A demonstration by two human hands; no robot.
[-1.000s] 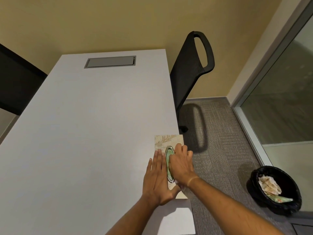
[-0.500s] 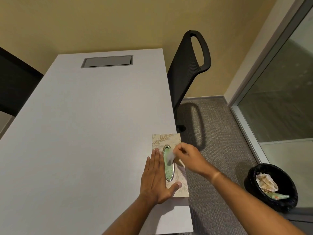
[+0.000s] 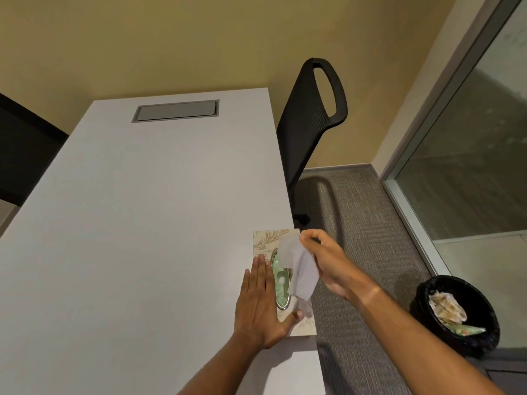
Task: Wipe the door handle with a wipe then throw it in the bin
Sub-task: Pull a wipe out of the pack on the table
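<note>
A patterned beige tissue box (image 3: 269, 238) lies at the right edge of the white table (image 3: 142, 223). Its oval opening (image 3: 281, 286) shows green inside. My left hand (image 3: 261, 306) lies flat on the box's left side, fingers together, holding it down. A white wipe (image 3: 299, 269) hangs above the box, pinched at its top by my right hand (image 3: 328, 260); its lower end still reaches the opening. A black bin (image 3: 456, 312) with crumpled paper inside stands on the floor at the right. No door handle is in view.
A black mesh chair (image 3: 310, 124) stands beside the table's far right corner. A grey cable hatch (image 3: 175, 110) is set in the tabletop. A glass partition with a metal frame (image 3: 410, 218) runs along the right over grey carpet (image 3: 356, 223).
My right hand has gone from pressing on the box opening to pinching a wipe and drawing it up and out. My left hand has stayed flat on the box.
</note>
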